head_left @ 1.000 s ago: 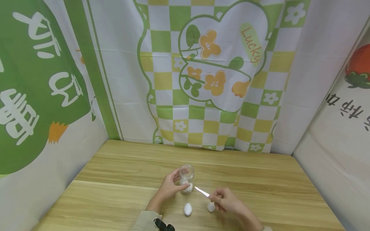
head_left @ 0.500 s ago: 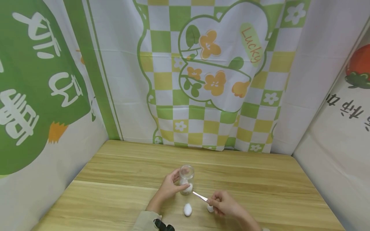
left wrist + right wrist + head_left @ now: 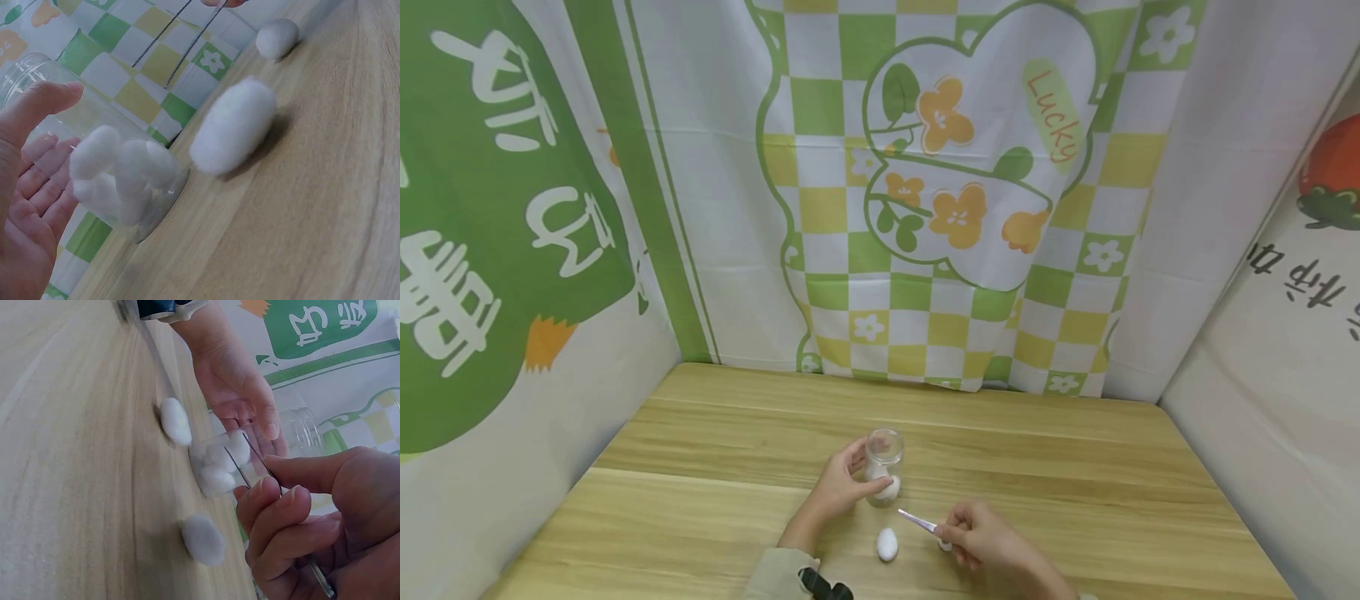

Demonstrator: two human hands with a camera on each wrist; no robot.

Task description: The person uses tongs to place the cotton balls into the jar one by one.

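My left hand (image 3: 838, 487) holds a clear, lidless jar (image 3: 139, 112) upright on the table, fingers round one side and thumb across the other. Several white cotton balls (image 3: 131, 172) lie in its lower part. Metal tweezers (image 3: 917, 522) are pinched in my right hand (image 3: 985, 533), their two tips apart with nothing between them. One oval cotton ball (image 3: 887, 544) rests on the table just in front of the jar. Another cotton ball (image 3: 204, 540) lies to its right, mostly hidden under my right hand in the head view.
The wooden table (image 3: 737, 417) extends around the jar on every side. Behind it hangs a green, yellow and white checked curtain (image 3: 910, 300), with printed cloth walls at left and right.
The right hand and tweezers have moved slightly toward the table's front edge, the tips now lower beside the jar and nearer the oval cotton ball. The left hand and jar have stayed put.
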